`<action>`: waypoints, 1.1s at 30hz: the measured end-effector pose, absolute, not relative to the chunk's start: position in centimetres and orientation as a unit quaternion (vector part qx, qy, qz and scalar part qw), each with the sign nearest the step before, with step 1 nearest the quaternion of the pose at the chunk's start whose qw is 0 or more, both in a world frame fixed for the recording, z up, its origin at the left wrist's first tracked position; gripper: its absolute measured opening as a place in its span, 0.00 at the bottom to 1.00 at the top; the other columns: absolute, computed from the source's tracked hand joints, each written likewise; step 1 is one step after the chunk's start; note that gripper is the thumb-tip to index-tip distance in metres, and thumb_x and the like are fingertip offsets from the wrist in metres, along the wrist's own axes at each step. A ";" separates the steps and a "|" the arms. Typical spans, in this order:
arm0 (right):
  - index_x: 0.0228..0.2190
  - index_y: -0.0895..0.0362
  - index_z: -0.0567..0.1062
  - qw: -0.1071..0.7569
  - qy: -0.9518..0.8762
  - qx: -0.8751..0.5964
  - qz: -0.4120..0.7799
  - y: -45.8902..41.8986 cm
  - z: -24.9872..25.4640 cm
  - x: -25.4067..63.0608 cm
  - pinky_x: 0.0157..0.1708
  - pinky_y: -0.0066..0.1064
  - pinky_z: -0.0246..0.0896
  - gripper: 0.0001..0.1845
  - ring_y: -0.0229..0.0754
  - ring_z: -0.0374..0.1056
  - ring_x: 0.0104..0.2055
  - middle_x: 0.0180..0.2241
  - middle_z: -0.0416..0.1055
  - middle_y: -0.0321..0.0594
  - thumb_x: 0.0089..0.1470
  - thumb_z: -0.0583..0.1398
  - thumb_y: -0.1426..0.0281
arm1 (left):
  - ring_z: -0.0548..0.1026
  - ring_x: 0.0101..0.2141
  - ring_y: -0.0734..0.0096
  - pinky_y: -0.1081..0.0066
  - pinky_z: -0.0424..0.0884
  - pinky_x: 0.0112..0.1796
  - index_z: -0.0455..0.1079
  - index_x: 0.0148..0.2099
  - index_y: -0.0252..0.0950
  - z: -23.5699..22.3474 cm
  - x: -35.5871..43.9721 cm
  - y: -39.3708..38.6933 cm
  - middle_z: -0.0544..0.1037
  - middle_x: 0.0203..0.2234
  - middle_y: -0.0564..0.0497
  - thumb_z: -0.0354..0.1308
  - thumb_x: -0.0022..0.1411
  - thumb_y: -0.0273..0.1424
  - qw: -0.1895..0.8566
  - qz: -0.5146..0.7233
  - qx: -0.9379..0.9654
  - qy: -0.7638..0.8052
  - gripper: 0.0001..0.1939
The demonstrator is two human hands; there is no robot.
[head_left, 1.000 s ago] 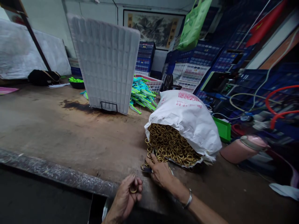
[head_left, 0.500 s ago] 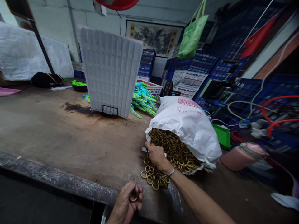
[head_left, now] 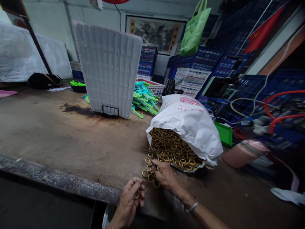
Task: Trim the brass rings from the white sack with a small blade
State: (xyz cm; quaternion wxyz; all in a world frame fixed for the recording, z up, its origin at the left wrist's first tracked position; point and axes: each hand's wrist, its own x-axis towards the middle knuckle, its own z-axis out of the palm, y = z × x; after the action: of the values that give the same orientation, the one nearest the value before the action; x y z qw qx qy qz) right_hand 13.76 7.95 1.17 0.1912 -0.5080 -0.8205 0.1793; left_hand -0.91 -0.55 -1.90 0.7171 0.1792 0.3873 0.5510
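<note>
My left hand [head_left: 131, 197] is at the table's front edge, fingers curled around a brass-coloured ring [head_left: 137, 194]. To its right, my right hand [head_left: 165, 175] reaches over a small spread of loose rings [head_left: 150, 178]. Its fingers are drawn together, with something dark at the tips that I cannot make out. Behind it lies a white woven sack [head_left: 190, 124] with red print, its mouth facing me. Many rings [head_left: 171, 146] fill the opening and spill towards the table.
A pale ribbed panel [head_left: 108, 70] stands upright in a black wire stand [head_left: 110, 110]. Behind it is a pile of green and blue plastic pieces [head_left: 144, 98]. A pink bottle [head_left: 244, 153] and a green tray [head_left: 224, 133] sit right of the sack. Stacked crates [head_left: 193, 78] stand behind.
My right hand has drawn back from the sack's mouth towards me, over the loose rings. My left hand keeps its ring and has barely moved. The view has shifted slightly.
</note>
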 end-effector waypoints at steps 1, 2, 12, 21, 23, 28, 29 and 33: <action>0.25 0.57 0.71 0.215 -0.804 -0.506 0.228 7.0 0.9 13.8 0.24 0.22 0.48 0.11 0.33 0.59 0.24 0.21 0.67 0.34 0.51 0.50 0.71 | 0.65 0.19 0.79 0.80 0.57 0.15 0.62 0.36 0.36 -2.0 -0.6 -0.5 0.69 0.23 0.55 0.59 0.49 0.38 0.699 0.554 0.201 0.406 0.15; 0.24 0.58 0.71 0.232 -0.785 -0.505 0.273 6.1 0.8 13.8 0.24 0.22 0.48 0.12 0.33 0.59 0.23 0.20 0.66 0.33 0.51 0.49 0.70 | 0.63 0.17 0.80 0.81 0.55 0.14 0.62 0.39 0.36 -2.1 -0.3 -0.4 0.69 0.21 0.56 0.60 0.49 0.39 0.678 0.556 0.224 0.425 0.17; 0.21 0.60 0.69 0.275 -0.622 -0.484 0.550 1.9 1.0 14.0 0.21 0.21 0.46 0.10 0.31 0.52 0.21 0.18 0.59 0.30 0.47 0.53 0.68 | 0.69 0.26 0.72 0.76 0.64 0.29 0.71 0.30 0.33 -1.1 1.8 -0.6 0.74 0.24 0.51 0.61 0.48 0.32 0.565 0.578 0.375 0.455 0.07; 0.18 0.58 0.65 0.310 -0.576 -0.515 0.554 1.4 1.1 14.9 0.19 0.22 0.46 0.18 0.30 0.50 0.18 0.15 0.57 0.29 0.50 0.52 0.58 | 0.67 0.22 0.76 0.77 0.62 0.26 0.68 0.28 0.33 -0.3 2.5 -1.1 0.71 0.19 0.54 0.58 0.51 0.33 0.553 0.536 0.424 0.477 0.07; 0.18 0.58 0.65 0.318 -0.579 -0.517 0.543 1.5 1.2 14.9 0.21 0.23 0.48 0.17 0.31 0.53 0.19 0.16 0.59 0.30 0.50 0.52 0.59 | 0.63 0.18 0.80 0.79 0.58 0.21 0.67 0.27 0.33 0.0 2.7 -1.1 0.68 0.16 0.56 0.59 0.50 0.36 0.580 0.516 0.404 0.484 0.10; 0.18 0.58 0.65 0.325 -0.578 -0.519 0.539 1.5 1.1 15.2 0.21 0.22 0.49 0.16 0.31 0.55 0.20 0.16 0.61 0.30 0.49 0.53 0.61 | 0.52 0.11 0.85 0.80 0.47 0.14 0.63 0.26 0.34 0.6 2.9 -1.0 0.61 0.12 0.60 0.58 0.49 0.42 0.663 0.457 0.347 0.482 0.15; 0.18 0.58 0.65 0.326 -0.576 -0.514 0.545 1.5 1.0 15.3 0.21 0.23 0.50 0.16 0.31 0.56 0.20 0.16 0.62 0.31 0.49 0.52 0.61 | 0.51 0.11 0.86 0.80 0.46 0.14 0.62 0.26 0.35 0.6 3.0 -1.0 0.61 0.12 0.61 0.57 0.50 0.42 0.676 0.453 0.338 0.474 0.16; 0.20 0.59 0.67 0.331 -0.558 -0.484 0.587 1.6 0.3 15.7 0.24 0.23 0.54 0.15 0.32 0.60 0.22 0.18 0.65 0.33 0.52 0.50 0.64 | 0.52 0.12 0.87 0.81 0.44 0.14 0.61 0.28 0.35 0.1 3.2 -1.2 0.65 0.18 0.58 0.56 0.52 0.42 0.707 0.459 0.316 0.435 0.15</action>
State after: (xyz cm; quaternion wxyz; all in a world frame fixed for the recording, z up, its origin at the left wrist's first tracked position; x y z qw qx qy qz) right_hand 15.65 1.58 0.29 0.3314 -0.4835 -0.5581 0.5873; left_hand 3.16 -1.19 0.11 0.7073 0.3157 0.4352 0.4590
